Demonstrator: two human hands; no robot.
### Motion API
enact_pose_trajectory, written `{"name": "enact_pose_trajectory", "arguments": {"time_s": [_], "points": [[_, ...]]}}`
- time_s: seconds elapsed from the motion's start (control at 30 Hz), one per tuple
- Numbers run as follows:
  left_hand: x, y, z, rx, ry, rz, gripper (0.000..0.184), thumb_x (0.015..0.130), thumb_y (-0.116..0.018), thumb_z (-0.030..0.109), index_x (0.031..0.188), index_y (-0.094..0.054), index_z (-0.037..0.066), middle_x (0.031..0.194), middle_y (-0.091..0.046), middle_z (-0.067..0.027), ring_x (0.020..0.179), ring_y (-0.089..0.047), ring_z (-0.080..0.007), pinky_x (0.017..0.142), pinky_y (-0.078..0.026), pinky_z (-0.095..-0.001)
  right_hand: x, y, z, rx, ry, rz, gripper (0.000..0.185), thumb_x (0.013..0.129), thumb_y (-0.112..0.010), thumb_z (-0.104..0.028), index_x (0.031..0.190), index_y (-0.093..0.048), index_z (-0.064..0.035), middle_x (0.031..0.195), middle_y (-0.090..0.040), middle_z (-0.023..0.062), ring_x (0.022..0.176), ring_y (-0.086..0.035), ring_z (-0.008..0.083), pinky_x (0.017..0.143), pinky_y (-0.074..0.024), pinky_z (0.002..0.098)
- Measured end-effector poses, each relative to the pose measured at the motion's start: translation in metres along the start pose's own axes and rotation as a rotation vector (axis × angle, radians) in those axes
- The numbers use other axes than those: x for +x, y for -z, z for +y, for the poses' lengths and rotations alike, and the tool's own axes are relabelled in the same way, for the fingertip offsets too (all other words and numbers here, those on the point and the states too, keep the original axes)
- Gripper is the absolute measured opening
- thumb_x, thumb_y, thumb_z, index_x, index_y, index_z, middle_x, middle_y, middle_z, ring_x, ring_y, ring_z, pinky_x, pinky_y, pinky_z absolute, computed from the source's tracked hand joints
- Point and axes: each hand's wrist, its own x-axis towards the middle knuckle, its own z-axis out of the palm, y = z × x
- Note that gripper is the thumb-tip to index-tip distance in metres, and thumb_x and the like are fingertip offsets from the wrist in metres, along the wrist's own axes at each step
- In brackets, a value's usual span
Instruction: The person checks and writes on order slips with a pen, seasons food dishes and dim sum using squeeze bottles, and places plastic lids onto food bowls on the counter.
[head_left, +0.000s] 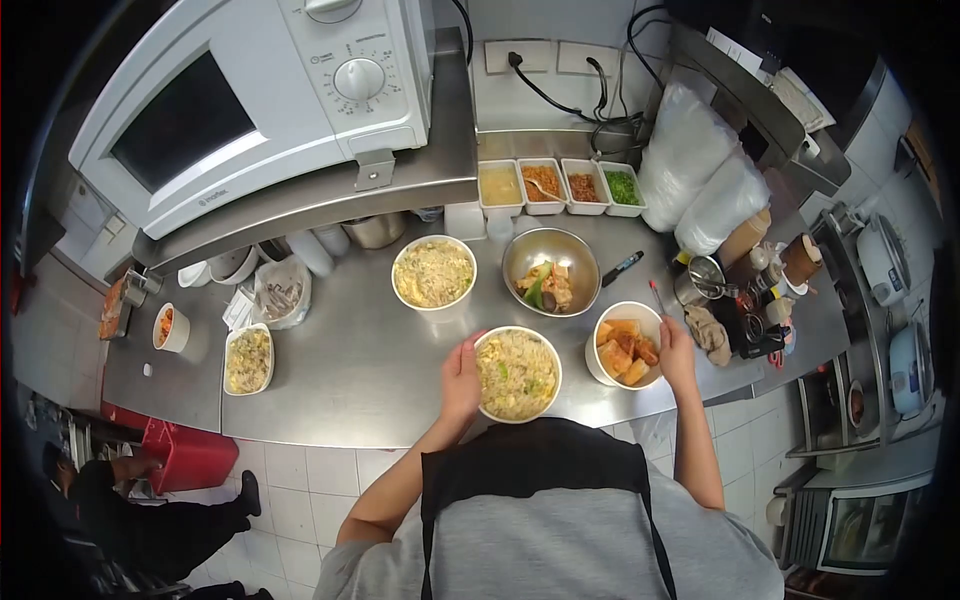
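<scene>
My left hand (461, 378) is curled against the left side of a white paper bowl of fried rice (519, 374) near the counter's front edge. My right hand (677, 352) grips the right rim of a white paper tub (594, 362) filled with orange-coated chunks (627, 354). By its fingertips shows a thin red item (656, 294), too small to name. Behind these stand another bowl of fried rice (434, 273) and a steel mixing bowl (551, 271) holding pale pieces and green vegetables.
Trays of toppings (541, 187) line the wall. A marker (623, 268) lies right of the steel bowl. Bottles (770, 270) and a cloth (708, 335) crowd the right end. A rice container (249, 360) sits left, below a microwave (250, 110). Another person (130, 510) is at lower left.
</scene>
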Motion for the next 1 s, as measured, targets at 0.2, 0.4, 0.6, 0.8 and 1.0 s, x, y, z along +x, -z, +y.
{"name": "enact_pose_trajectory", "arguments": {"time_s": [0.2, 0.4, 0.6, 0.8, 1.0], "points": [[0.000, -0.053, -0.011, -0.113, -0.014, 0.042, 0.036, 0.100, -0.032, 0.023, 0.119, -0.051, -0.002, 0.110, -0.059, -0.0082, 0.101, -0.053, -0.0133, 0.090, -0.041, -0.0262, 0.011, -0.011, 0.032, 0.049, -0.040, -0.124, 0.025, 0.090, -0.046, -0.018, 0.105, -0.060, -0.0027, 0.091, -0.063, 0.0228, 0.090, -0.060, 0.0384, 0.077, -0.0465, 0.0407], [0.005, -0.070, -0.017, -0.083, -0.058, 0.023, 0.037, 0.099, -0.031, 0.022, 0.116, -0.053, -0.002, 0.112, -0.059, -0.0103, 0.104, -0.053, -0.0158, 0.092, -0.040, -0.0287, 0.043, 0.020, 0.034, 0.129, 0.003, -0.288, 0.031, 0.092, -0.045, -0.023, 0.111, -0.058, -0.0010, 0.105, -0.062, 0.0202, 0.101, -0.059, 0.0322, 0.087, -0.0435, 0.0351], [0.007, -0.055, 0.083, 0.152, -0.498, -0.015, 0.032, 0.097, -0.037, 0.018, 0.093, -0.061, -0.003, 0.091, -0.065, -0.0115, 0.088, -0.061, -0.0173, 0.084, -0.045, -0.0307, 0.101, 0.110, -0.044, 0.345, 0.137, -0.583, 0.035, 0.090, -0.056, -0.029, 0.111, -0.058, -0.0010, 0.095, -0.064, 0.0060, 0.087, -0.059, 0.0131, 0.082, -0.0454, 0.0279], [0.010, -0.076, 0.302, 0.494, -1.357, -0.216, 0.026, 0.082, -0.062, 0.008, 0.058, -0.053, 0.003, 0.056, -0.057, -0.0062, 0.052, -0.057, -0.0163, 0.050, -0.044, -0.0258, 0.157, 0.234, -0.250, 0.314, 0.932, -0.404, 0.021, 0.088, -0.057, -0.016, 0.102, -0.062, 0.0000, 0.098, -0.063, 0.0073, 0.088, -0.060, 0.0140, 0.080, -0.0475, 0.0278], [0.002, -0.139, 0.497, 0.747, -1.925, 0.209, 0.028, 0.089, -0.053, 0.010, 0.063, -0.055, -0.002, 0.060, -0.055, -0.0063, 0.058, -0.051, -0.0122, 0.056, -0.038, -0.0255, 0.241, 0.296, -0.437, 0.290, 1.327, 0.568, 0.016, 0.084, -0.056, -0.013, 0.088, -0.064, 0.0003, 0.079, -0.064, 0.0094, 0.074, -0.060, 0.0189, 0.068, -0.0469, 0.0290]]}}
